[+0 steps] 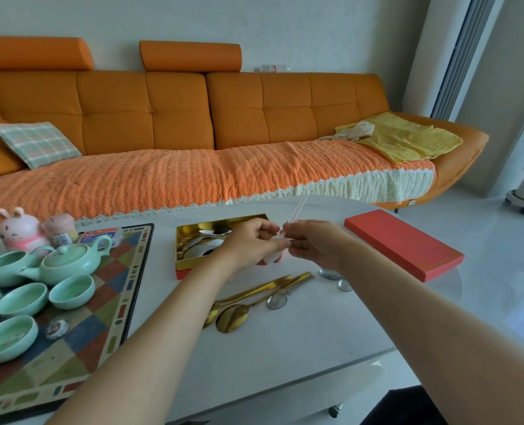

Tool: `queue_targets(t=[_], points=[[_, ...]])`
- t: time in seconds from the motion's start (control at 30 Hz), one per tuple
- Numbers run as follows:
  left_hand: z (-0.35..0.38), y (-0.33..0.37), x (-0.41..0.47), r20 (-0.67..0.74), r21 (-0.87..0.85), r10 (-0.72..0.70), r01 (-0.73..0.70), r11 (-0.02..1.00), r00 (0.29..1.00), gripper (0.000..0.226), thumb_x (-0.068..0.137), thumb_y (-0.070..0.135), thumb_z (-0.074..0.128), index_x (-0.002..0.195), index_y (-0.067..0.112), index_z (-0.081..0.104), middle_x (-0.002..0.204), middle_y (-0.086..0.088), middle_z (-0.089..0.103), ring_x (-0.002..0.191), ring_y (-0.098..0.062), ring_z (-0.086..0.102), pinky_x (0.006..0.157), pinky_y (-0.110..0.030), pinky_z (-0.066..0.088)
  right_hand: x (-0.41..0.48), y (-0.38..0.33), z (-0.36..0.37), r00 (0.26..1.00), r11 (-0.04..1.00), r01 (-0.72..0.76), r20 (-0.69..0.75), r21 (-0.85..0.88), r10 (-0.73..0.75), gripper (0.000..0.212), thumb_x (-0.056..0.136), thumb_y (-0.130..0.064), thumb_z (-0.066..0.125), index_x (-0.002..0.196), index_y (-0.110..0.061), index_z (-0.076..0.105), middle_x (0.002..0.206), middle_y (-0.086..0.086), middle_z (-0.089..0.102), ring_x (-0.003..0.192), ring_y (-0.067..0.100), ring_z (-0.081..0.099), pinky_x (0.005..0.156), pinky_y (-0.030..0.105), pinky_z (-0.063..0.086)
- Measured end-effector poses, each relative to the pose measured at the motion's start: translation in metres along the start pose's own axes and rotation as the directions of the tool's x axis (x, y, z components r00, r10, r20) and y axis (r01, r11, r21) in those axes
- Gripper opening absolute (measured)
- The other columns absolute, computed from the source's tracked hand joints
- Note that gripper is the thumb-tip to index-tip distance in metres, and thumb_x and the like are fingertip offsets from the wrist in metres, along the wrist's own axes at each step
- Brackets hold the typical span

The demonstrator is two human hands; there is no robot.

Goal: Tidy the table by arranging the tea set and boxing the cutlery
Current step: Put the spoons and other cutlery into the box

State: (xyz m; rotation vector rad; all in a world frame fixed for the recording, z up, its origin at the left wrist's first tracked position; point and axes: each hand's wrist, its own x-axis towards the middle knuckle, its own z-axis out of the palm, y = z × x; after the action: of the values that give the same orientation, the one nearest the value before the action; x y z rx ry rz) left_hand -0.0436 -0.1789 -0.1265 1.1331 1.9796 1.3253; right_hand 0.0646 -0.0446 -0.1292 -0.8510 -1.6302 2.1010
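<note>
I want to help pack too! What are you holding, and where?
Both hands, left and right, pinch the lower end of a thin clear plastic sleeve above the open box.

You face an orange sofa (pixel 193 118) against a pale wall (pixel 254 23); a glossy white floor (pixel 484 240) catches daylight on your right.

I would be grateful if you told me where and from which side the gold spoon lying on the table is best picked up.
Probably by the slim handle, pinched from above near its middle. The gold spoon lies flat on the white table, bowl toward the camera, handle running up and right beside the other gold cutlery. The handle's near side is free, so come from there, away from its neighbours.
</note>
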Motion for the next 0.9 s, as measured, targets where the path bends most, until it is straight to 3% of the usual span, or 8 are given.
queue_targets(t=[0.23, 0.3, 0.37, 0.43, 0.5, 0.6, 0.73, 0.9], points=[[-0.040, -0.015, 0.004, -0.094, 0.095, 0.017, -0.008, 0.995, 0.995, 0.021, 0.084, 0.016, 0.076, 0.099, 0.028, 0.067, 0.095, 0.001, 0.068, 0.092, -0.017, 0.067, 0.080, -0.031, 0.057, 0.008, -0.002, 0.033, 0.995, 0.994, 0.049, -0.079, -0.100, -0.057, 0.024, 0.088, -0.017, 0.073, 0.104, 0.001, 0.069, 0.091, 0.015, 0.075, 0.069, 0.020, 0.068, 0.062, 0.029, 0.057], [-0.054, -0.020, 0.005, -0.132, 0.113, 0.011, 0.004, 0.994, 0.991, 0.018, 0.088, 0.017, 0.072, 0.100, 0.027, 0.066, 0.097, 0.001, 0.068, 0.092, -0.016, 0.066, 0.078, -0.031, 0.057, 0.012, -0.004, 0.042, 0.966, 0.951, 0.098, -0.202, -0.294, -0.162, 0.018, 0.087, -0.023, 0.074, 0.093, -0.006, 0.070, 0.086, 0.011, 0.075, 0.065, 0.018, 0.067, 0.059, 0.030, 0.056], [-0.069, -0.024, 0.006, -0.173, 0.160, 0.013, 0.015, 0.987, 0.985, 0.017, 0.091, 0.018, 0.067, 0.105, 0.027, 0.065, 0.099, 0.003, 0.065, 0.089, -0.015, 0.064, 0.068, -0.025, 0.053, 0.022, -0.002, 0.046, 0.837, 0.725, 0.193, -0.274, -0.661, -0.473, 0.011, 0.087, -0.024, 0.070, 0.090, -0.014, 0.065, 0.091, 0.004, 0.069, 0.076, 0.017, 0.064, 0.066, 0.030, 0.053], [-0.083, -0.030, 0.006, -0.179, 0.217, 0.011, 0.028, 0.976, 0.984, 0.018, 0.094, 0.018, 0.064, 0.109, 0.027, 0.064, 0.101, 0.006, 0.061, 0.083, -0.011, 0.061, 0.059, -0.019, 0.047, 0.032, 0.002, 0.052, 0.683, 0.370, 0.308, -0.066, -0.877, -0.727, 0.023, 0.088, -0.014, 0.065, 0.110, -0.021, 0.062, 0.117, 0.001, 0.056, 0.103, 0.020, 0.056, 0.089, 0.033, 0.049], [-0.094, -0.034, 0.007, -0.165, 0.237, -0.002, 0.042, 0.971, 0.986, 0.018, 0.094, 0.017, 0.063, 0.110, 0.027, 0.065, 0.102, 0.006, 0.062, 0.084, -0.016, 0.062, 0.064, -0.028, 0.053, 0.043, 0.004, 0.057, 0.629, 0.101, 0.390, 0.185, -0.915, -0.755, 0.047, 0.089, -0.003, 0.061, 0.130, -0.026, 0.056, 0.137, 0.001, 0.047, 0.128, 0.023, 0.042, 0.109, 0.040, 0.034], [-0.106, -0.037, 0.011, -0.122, 0.256, 0.001, 0.031, 0.966, 0.993, 0.020, 0.095, 0.015, 0.062, 0.108, 0.030, 0.066, 0.099, 0.005, 0.064, 0.084, -0.014, 0.065, 0.073, -0.030, 0.053, 0.056, 0.006, 0.066, 0.649, -0.097, 0.395, 0.352, -0.914, -0.674, 0.050, 0.092, -0.002, 0.053, 0.134, -0.030, 0.055, 0.137, -0.003, 0.054, 0.126, 0.021, 0.046, 0.110, 0.041, 0.026], [-0.114, -0.047, 0.019, -0.124, 0.226, 0.026, 0.003, 0.974, 0.992, 0.022, 0.096, 0.013, 0.058, 0.107, 0.030, 0.066, 0.108, 0.007, 0.064, 0.091, -0.012, 0.066, 0.082, -0.024, 0.050, 0.071, 0.018, 0.072, 0.760, -0.084, 0.384, 0.367, -0.919, -0.537, 0.051, 0.093, 0.002, 0.046, 0.125, -0.034, 0.063, 0.112, -0.004, 0.063, 0.092, 0.026, 0.057, 0.087, 0.035, 0.042], [-0.113, -0.074, 0.031, -0.211, 0.480, 0.115, 0.001, 0.877, 0.971, 0.027, 0.096, 0.022, 0.059, 0.122, 0.029, 0.062, 0.126, 0.006, 0.053, 0.114, -0.014, 0.050, 0.094, -0.030, 0.040, 0.084, 0.015, 0.082, 0.880, 0.059, 0.257, 0.209, -0.965, -0.426, 0.054, 0.092, 0.006, 0.045, 0.123, -0.033, 0.067, 0.106, -0.001, 0.060, 0.078, 0.019, 0.059, 0.059, 0.031, 0.049]])
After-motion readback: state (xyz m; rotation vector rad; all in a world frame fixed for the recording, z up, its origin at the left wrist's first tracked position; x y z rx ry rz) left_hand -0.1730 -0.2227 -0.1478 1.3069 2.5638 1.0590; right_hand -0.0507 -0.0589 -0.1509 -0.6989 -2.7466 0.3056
